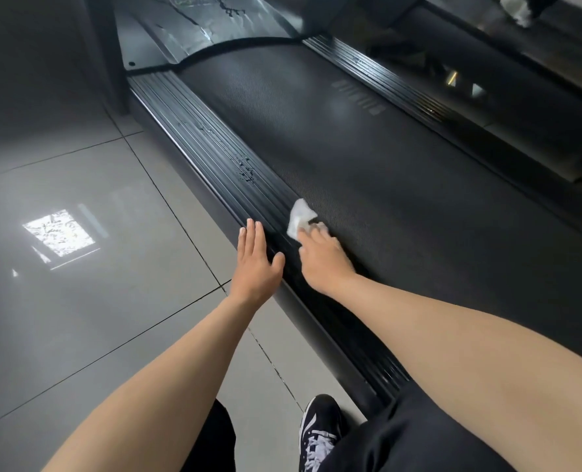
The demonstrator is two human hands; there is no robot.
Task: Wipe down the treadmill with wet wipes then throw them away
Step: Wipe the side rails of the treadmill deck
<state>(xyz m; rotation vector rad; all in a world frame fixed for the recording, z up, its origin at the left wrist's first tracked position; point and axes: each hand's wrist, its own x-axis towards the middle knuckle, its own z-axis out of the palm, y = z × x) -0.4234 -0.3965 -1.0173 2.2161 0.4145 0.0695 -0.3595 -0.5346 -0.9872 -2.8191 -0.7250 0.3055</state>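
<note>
A black treadmill runs diagonally across the view, with a textured belt (368, 158) and a ribbed left side rail (214, 144). My right hand (320, 257) pinches a small white wet wipe (300, 216) and holds it down where the belt meets the left rail. My left hand (255, 264) rests flat with straight fingers on the outer edge of the same rail, just left of the right hand. Wet streaks and droplets (245, 168) shine on the rail ahead of the wipe.
Grey floor tiles (88, 267) fill the left side. The wet motor cover (194, 25) lies at the treadmill's far end, beside a dark upright post (107, 46). The right rail (385, 76) borders more dark equipment. My shoe (318, 430) stands beside the treadmill.
</note>
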